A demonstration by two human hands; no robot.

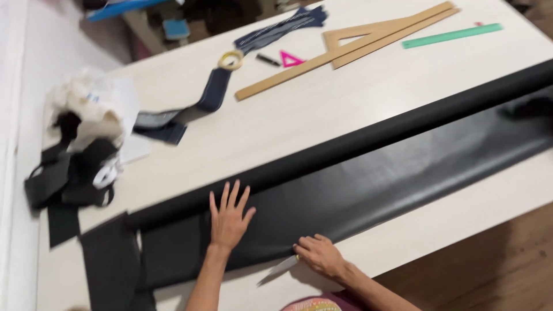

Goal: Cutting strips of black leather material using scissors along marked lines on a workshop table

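A long roll of black sheet material (368, 167) lies across the pale wooden table (299, 115), partly unrolled toward me. My left hand (228, 219) rests flat on the black sheet with fingers spread, just below the rolled part. My right hand (318, 256) sits at the sheet's near edge, closed around a thin pale tool (282, 267) that looks like a blade or marker; its tip points left along the edge.
Loose black pieces (109, 265) lie at the lower left. A heap of white and black fabric (80, 138) sits at the left edge. Farther back are dark blue strips (190, 109), a tape roll (230, 59), a pink triangle (290, 59), wooden rulers (345, 49) and a green ruler (452, 35).
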